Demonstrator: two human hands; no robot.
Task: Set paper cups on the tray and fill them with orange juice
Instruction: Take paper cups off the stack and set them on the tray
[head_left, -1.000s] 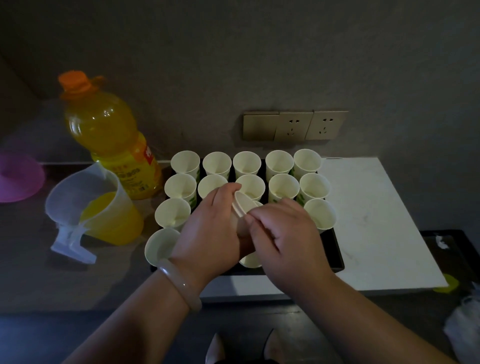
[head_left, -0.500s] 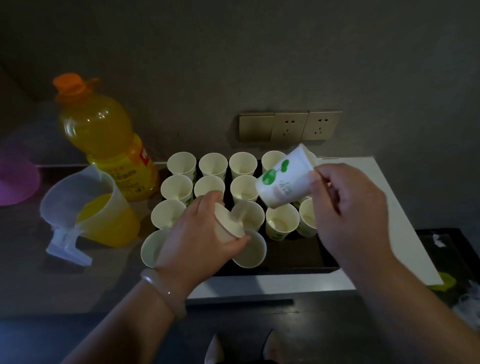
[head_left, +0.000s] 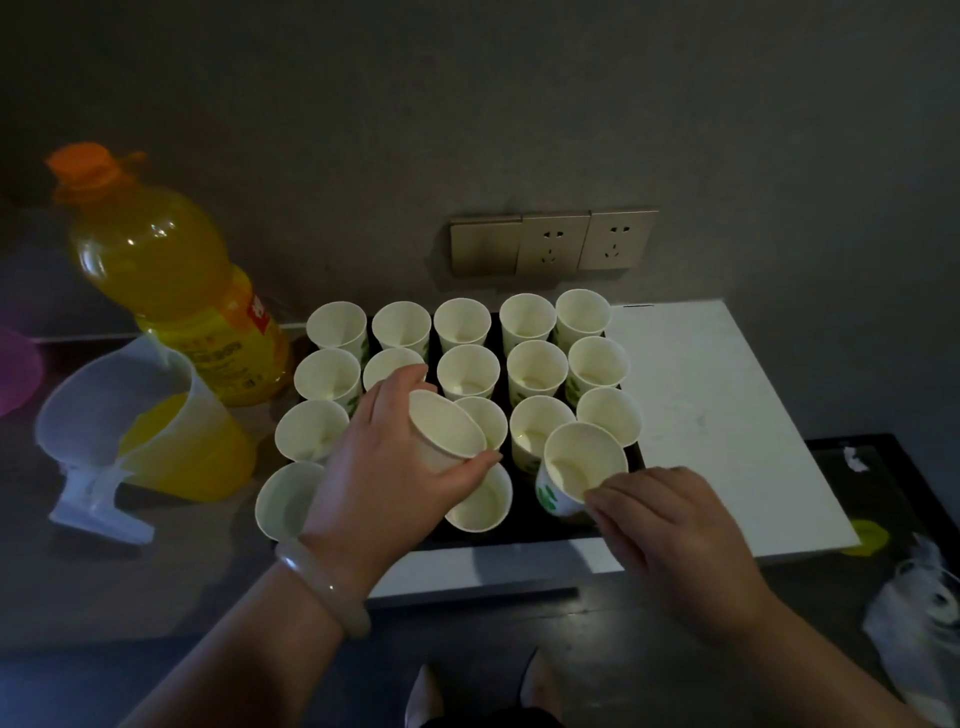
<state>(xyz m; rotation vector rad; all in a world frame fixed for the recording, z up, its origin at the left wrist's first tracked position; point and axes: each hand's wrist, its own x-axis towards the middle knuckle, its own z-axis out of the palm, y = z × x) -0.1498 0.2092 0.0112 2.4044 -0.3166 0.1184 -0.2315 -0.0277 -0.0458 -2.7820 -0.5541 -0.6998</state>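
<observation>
Several white paper cups (head_left: 467, 371) stand in rows on a black tray (head_left: 524, 538). My left hand (head_left: 384, 478) grips a tilted paper cup (head_left: 444, 431) above the tray's front middle. My right hand (head_left: 670, 525) touches the near side of a cup with a green print (head_left: 576, 467) standing at the tray's front right; its fingers lie against the cup wall. A clear jug (head_left: 140, 431) partly filled with orange juice stands left of the tray. Behind it is a big juice bottle (head_left: 171, 280) with an orange cap.
The tray rests on a white board (head_left: 717, 415) lying on a dark counter. A wall with sockets (head_left: 553, 241) rises right behind the cups. A pink object (head_left: 15, 369) sits at the far left, a crumpled bag (head_left: 919, 618) at the right edge.
My right hand pulled one cup off the stack, carried it right, turned it upright and set it on the tray's front right. My left hand keeps the remaining cup.
</observation>
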